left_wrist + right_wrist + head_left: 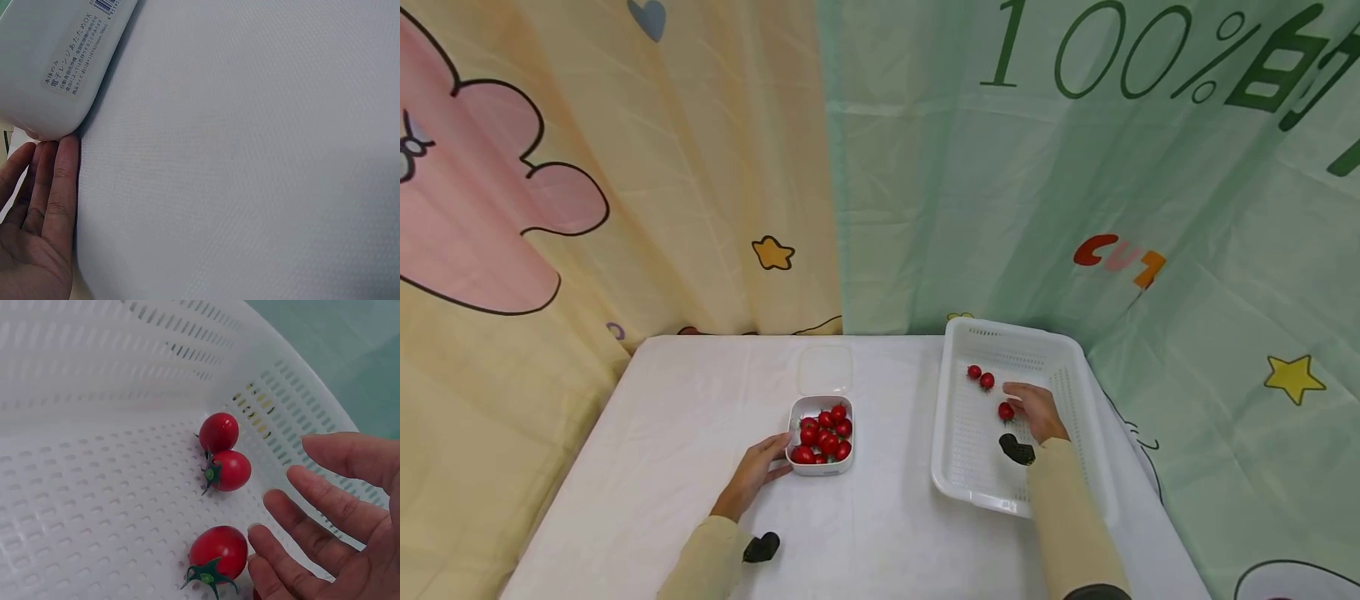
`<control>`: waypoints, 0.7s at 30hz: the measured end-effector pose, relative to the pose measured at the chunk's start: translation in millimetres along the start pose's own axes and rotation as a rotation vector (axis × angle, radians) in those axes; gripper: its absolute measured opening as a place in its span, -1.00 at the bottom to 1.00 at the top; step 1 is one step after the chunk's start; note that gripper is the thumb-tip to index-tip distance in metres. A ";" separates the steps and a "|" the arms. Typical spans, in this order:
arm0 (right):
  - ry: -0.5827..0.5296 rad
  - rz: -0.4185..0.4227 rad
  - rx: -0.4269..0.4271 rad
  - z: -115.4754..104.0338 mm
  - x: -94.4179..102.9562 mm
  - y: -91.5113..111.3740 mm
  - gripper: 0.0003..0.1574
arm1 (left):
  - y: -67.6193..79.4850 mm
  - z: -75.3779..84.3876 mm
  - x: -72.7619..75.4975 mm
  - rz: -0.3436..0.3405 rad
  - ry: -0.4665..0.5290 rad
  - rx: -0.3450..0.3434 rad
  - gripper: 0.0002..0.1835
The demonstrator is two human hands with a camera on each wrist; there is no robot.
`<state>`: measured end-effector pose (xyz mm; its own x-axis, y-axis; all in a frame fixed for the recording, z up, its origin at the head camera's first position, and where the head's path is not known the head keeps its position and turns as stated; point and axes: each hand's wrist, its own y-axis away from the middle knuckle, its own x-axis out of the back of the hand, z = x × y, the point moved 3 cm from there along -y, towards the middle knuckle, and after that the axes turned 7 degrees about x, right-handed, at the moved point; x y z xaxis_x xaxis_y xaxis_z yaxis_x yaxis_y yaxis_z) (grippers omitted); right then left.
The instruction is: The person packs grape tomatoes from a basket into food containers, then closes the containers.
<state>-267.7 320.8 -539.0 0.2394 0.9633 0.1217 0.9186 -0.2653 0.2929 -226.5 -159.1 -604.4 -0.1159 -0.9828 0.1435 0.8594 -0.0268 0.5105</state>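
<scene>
"Tomato [1005,411] in the white basket [964,467], right half of the head view: which hand is nearer?"

"The right hand [1037,410], by a long way. It is spread wide and holds nothing. The tomato lies just left of it in the frame, beside the fingertips; whether they touch, I can't tell."

"Has it a long axis?"

"Hardly. It looks nearly round, green stalk toward the bottom of the frame. A pair of tomatoes [987,381] sits above it, slightly left."

"And the left hand [752,471]?"

"Lower centre, well apart from the basket. Its fairly straight fingers touch the left side of the white box [820,471], which bears a heap of tomatoes [828,442]. A clear lid [825,370] lies just above that box in the frame."

"Surface and room?"

"The basket floor is perforated, and its right wall stands near the right hand. White tablecloth [895,467] stretches between box and basket; printed curtains [715,167] hang behind."
</scene>
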 end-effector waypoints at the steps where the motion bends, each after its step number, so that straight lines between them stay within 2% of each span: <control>1: 0.006 0.003 -0.012 1.6 1.0 0.1 -0.41 | -0.5 0.3 -0.2 -0.001 0.001 -0.001 -0.22; 9: 0.075 0.024 -0.141 14.0 -0.8 -2.2 -0.35 | 3.8 4.5 -0.7 -0.009 0.003 -0.001 -0.25; 21: 0.143 -0.096 -0.173 18.2 -18.3 -2.8 -0.41 | 2.1 2.7 -0.4 0.000 -0.008 -0.012 -0.28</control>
<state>-268.9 304.7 -559.2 0.0951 0.9719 0.2152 0.8646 -0.1878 0.4660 -226.0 -158.3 -601.1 -0.1194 -0.9814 0.1503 0.8653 -0.0286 0.5004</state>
